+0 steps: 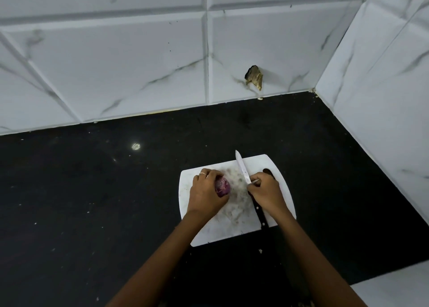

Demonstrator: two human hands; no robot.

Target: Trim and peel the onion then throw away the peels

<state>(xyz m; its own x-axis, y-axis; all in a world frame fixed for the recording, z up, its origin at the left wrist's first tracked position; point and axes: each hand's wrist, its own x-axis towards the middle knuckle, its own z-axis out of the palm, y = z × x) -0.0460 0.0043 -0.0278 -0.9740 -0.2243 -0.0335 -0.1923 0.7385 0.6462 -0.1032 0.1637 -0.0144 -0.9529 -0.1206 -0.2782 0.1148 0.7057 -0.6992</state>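
Left grip [205,194] clamped round onion [222,186], pinning it to cutting board [276,165] so it wouldn't roll. Right grip [264,191] closed on knife [242,167], blade angled away just right of onion, I guess readying trim. Dark tabletop [92,190] underneath.

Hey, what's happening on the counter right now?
A person is working at a white cutting board on a black counter. The left hand holds a red onion down on the board; its skin looks still on. The right hand rests on a knife lying on the board, blade pointing away, beside the onion but not touching it. No cut seems made yet.
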